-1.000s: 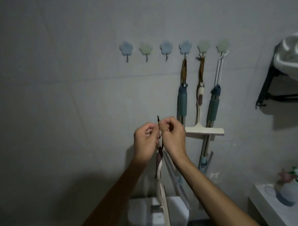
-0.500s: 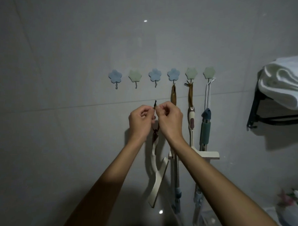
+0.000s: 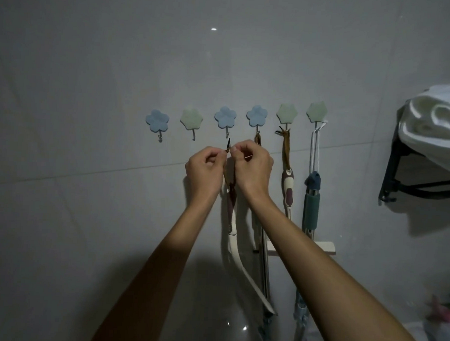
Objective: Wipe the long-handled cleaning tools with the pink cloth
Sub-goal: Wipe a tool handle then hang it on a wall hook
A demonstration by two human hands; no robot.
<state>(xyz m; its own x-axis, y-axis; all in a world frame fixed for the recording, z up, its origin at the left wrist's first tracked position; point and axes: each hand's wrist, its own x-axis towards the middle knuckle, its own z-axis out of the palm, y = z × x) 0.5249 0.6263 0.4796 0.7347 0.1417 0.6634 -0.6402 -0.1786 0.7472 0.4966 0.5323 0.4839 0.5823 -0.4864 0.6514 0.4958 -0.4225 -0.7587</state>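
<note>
Both hands are raised to the wall just under a row of flower-shaped hooks. My left hand (image 3: 205, 173) and my right hand (image 3: 252, 166) pinch the brown hanging loop (image 3: 228, 145) of a cream long-handled tool (image 3: 235, 249), which dangles below them. The loop's tip sits just beneath the third hook (image 3: 225, 117). Three other tools hang to the right: one on the fourth hook, mostly behind my right arm, a cream-and-purple handled tool (image 3: 287, 190), and a teal-gripped tool (image 3: 311, 206). No pink cloth is in view.
Two free hooks (image 3: 157, 120) are on the left of the row. A black wall shelf (image 3: 397, 181) with folded white towels (image 3: 434, 126) sticks out at the right. Something pink and blurred sits at the bottom right corner (image 3: 441, 313).
Both hands have lifted the cream tool by its loop up the wall, from well below the hooks to just under the third hook. The view has tilted upward.
</note>
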